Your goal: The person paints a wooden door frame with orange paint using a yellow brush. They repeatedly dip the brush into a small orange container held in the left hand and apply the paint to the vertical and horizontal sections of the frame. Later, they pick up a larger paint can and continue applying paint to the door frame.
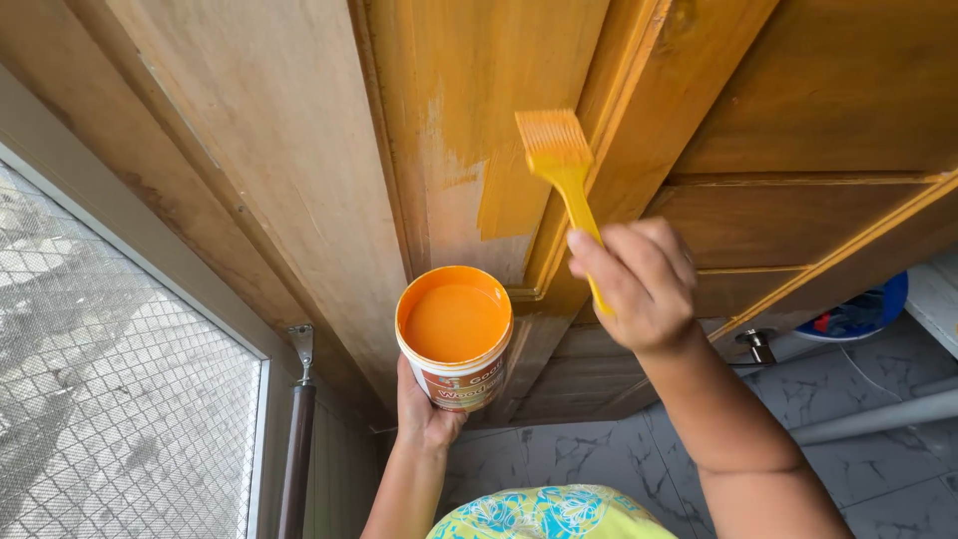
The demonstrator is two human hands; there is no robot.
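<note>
Fingers of the right hand (639, 284) curl narrow around a yellow brush (562, 175), low on its handle, at centre right of the frame. Its long axis runs from the fist up and to the left, slightly tilted, so the bristles sit above and left of the knuckles, flat against the door (479, 130). They touch the wood just right of a pale, bare strip; the fresh orange coat ends at that strip, which lies to the left of the bristles, toward the upper middle of the frame

Lower, at bottom centre, the left hand (424, 409) cups a tub (455, 334) from beneath, fingers closed on its base and side, holding it upright. The tub is open and nearly full of orange paint. It lies down and left of the brush head, just beside the right fist, so the right hand is the one nearer the wet edge on the door

Counted: one brush, one tub, two hands, one door. Farther off, a mesh screen (120, 399) fills the lower left, and a blue basin (863, 309) and a grey pipe (878, 417) lie on the tiled floor (878, 479) at right
</note>
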